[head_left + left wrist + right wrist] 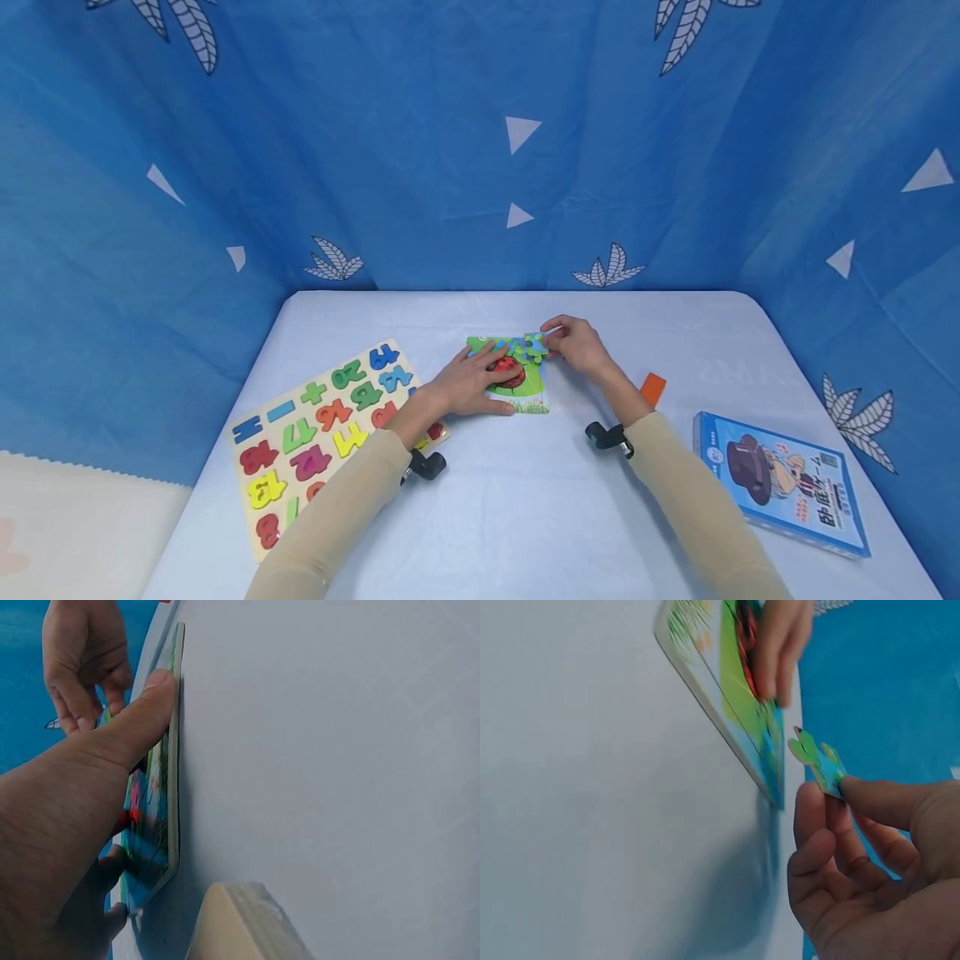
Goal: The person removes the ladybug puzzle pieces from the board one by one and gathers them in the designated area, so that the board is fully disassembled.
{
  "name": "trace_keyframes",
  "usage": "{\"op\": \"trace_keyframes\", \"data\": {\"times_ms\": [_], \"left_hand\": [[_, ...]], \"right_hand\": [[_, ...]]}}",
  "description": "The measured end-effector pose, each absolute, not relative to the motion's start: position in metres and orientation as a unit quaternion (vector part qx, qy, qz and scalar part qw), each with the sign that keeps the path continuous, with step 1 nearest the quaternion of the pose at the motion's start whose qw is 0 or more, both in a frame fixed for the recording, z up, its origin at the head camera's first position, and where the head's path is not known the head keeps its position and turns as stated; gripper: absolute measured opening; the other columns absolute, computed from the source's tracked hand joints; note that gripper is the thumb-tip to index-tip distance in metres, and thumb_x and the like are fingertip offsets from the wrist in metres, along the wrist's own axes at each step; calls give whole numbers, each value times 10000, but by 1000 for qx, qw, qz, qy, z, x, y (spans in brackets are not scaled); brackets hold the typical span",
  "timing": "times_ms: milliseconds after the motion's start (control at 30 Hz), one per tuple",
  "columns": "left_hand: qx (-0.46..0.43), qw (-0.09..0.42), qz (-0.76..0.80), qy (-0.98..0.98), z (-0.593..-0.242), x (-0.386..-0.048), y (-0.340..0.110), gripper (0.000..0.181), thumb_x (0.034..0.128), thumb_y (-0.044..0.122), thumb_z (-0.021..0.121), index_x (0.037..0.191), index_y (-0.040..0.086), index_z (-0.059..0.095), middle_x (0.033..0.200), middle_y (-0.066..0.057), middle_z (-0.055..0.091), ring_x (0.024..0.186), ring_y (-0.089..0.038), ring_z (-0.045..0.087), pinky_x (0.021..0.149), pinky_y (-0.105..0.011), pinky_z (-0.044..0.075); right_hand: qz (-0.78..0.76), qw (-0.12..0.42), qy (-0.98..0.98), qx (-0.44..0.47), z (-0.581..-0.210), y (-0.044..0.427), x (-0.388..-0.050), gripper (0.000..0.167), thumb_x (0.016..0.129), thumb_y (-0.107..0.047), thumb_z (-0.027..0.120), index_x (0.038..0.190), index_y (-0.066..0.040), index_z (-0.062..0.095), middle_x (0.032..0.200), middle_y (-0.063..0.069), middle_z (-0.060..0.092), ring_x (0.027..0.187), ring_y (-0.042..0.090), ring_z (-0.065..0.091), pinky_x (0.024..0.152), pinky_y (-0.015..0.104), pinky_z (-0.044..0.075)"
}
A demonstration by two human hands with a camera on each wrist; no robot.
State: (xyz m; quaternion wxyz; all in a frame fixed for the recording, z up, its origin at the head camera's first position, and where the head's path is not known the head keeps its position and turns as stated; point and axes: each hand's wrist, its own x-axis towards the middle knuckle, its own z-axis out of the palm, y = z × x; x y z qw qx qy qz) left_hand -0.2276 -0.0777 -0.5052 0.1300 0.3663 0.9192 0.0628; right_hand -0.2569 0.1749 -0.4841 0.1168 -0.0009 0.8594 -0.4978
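A ladybug jigsaw puzzle board (534, 385) lies on the white table, with green and blue scenery around the red ladybug. My left hand (468, 383) rests over its left part, fingers spread and thumb along the near edge, as the left wrist view also shows. Between thumb and fingers, my right hand (885, 847) pinches a green and blue puzzle piece (822, 765). In the head view this right hand (580, 343) is at the board's far right corner. The right wrist view shows the piece raised and apart from the board (739, 712).
A wooden number board (296, 392) with colourful digits and signs lies at the left, partly under the left forearm. An orange block (652, 389) sits beside the right forearm. The blue box (783, 483) with a cartoon figure lies at the right. Blue curtains (450, 167) surround the table.
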Motion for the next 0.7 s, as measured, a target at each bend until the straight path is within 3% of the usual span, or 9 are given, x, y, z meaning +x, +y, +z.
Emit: {"op": "trace_keyframes", "data": {"times_ms": [367,700], "left_hand": [[366,128,68,919,-509,-229,-80,816,884,783,488,1580,408,285,1702,0,77,1565,-265,29,1222,-593,87],[373,132,78,915,-509,-229,-80,810,896,753,512,1584,391,287,1702,-14,83,1565,-276,28,1219,-600,90]], "right_hand": [[-451,192,872,0,-463,233,-268,253,976,-170,648,1194,-47,611,1045,156,681,919,335,698,772,432,493],[-408,237,881,-2,-456,279,-274,277,994,-209,634,1198,-24,600,1058,160,626,911,321,704,779,391,497]]}}
